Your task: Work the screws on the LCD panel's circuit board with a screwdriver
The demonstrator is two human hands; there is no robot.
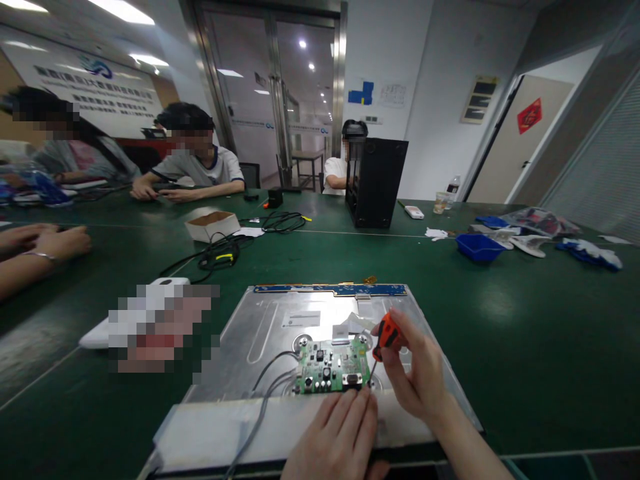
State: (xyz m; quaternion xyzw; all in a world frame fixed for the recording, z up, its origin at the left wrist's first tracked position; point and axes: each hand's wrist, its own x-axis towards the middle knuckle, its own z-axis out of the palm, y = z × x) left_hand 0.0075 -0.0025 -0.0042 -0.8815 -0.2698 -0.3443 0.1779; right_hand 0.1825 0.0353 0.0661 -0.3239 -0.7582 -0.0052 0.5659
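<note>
A screwdriver [387,333] with an orange and black handle is gripped by my right hand [423,373]. It stands tilted, its tip at the lower right corner of a green circuit board [327,363]. My left hand [333,437] lies with its fingers stretched out on the white strip [213,427] along the near edge of a metal display panel [255,327], just below the board. Cables [267,403] run from the board's left side. A blue strip board [330,290] lines the panel's far edge. The thumb of my left hand is mostly hidden.
A white device [130,320] lies left of the panel, with black cables [210,257] and an open cardboard box [213,227] behind it. A black computer case [377,183] stands at the back. A blue tray [479,247] and gloves [590,253] lie right. Other people sit around the table.
</note>
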